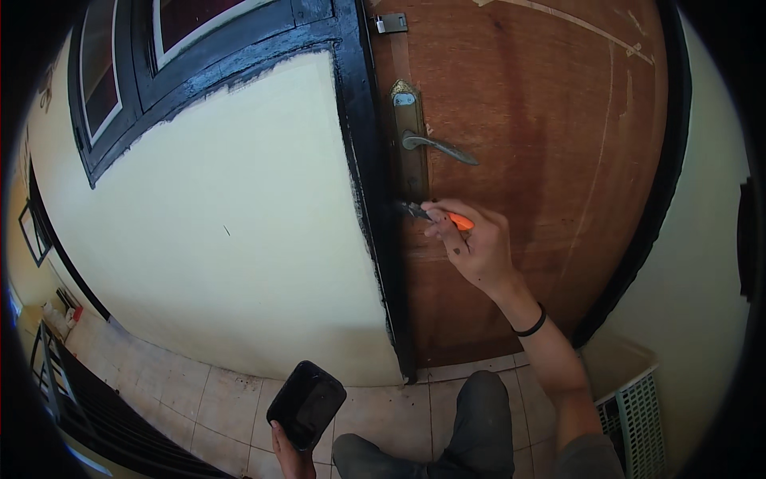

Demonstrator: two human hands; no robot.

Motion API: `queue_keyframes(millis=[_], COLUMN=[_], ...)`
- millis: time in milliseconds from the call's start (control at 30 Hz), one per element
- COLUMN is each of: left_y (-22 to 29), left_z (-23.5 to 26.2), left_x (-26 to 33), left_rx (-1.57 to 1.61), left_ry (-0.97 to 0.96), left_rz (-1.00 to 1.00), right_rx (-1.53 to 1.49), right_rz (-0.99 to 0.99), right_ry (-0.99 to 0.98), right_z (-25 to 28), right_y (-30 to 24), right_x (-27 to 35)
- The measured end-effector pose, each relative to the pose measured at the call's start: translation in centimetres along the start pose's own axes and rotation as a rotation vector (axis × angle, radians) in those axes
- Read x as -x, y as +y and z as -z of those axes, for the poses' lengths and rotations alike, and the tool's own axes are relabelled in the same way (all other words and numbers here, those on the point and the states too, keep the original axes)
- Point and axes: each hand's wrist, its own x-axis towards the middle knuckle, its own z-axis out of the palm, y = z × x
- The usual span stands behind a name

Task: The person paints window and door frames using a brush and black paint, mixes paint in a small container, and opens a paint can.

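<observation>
My right hand is closed around a paintbrush with an orange handle. Its dark bristle end points left and meets the edge of the black-painted door frame, below the lever handle; whether the tip touches the paint is too blurred to tell. Low in view, my left hand grips the near edge of a black rectangular plastic tub, which is held tilted above the tiles. The inside of the tub looks dark and glossy, like paint. Only part of the left hand's fingers shows.
A brown wooden door stands closed, with a latch higher up. Left of the frame is a cream wall beneath black-trimmed windows. A plastic basket stands at the right, a dark railing at lower left.
</observation>
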Motion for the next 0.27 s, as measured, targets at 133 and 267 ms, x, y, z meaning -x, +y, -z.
queue_keyframes(millis=[133, 267], left_y=[1.0, -0.3], left_z=[-2.8, -3.8], left_x=[1.4, 1.1], left_rx=[-0.069, 0.033], left_ry=[0.078, 0.064], left_rz=[0.072, 0.010], right_rx=[-0.018, 0.121], right_rz=[0.314, 0.442], right_ry=[0.139, 0.244], right_z=[1.2, 0.5], right_y=[-0.5, -0.9], right_x=[-7.9, -6.6])
